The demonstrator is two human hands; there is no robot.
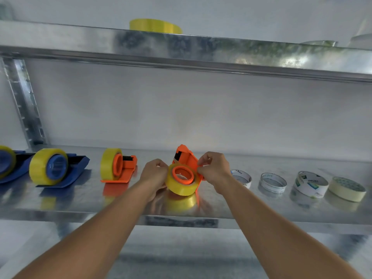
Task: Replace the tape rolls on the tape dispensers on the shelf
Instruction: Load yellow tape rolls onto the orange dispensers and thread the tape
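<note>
both hands grasp the orange dispenser (186, 161) on the shelf (84, 206): left hand (155, 171) on the yellow roll (182, 181), right hand (214, 168) pinching the body, hub facing near.

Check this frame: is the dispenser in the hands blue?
No, the dispenser gripped by the left hand and right hand is orange.

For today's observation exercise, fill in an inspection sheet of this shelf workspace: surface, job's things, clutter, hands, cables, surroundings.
Surface: shiny metal shelf.
Job's things: tilted orange dispenser with yellow tape roll; another orange dispenser; two blue dispensers, all loaded.
Clutter: three spent cores; masking tape roll.
Hands: left hand grips the roll; right hand pinches the dispenser.
Cables: nothing seen.
Surroundings: upper shelf with a yellow roll.
</note>
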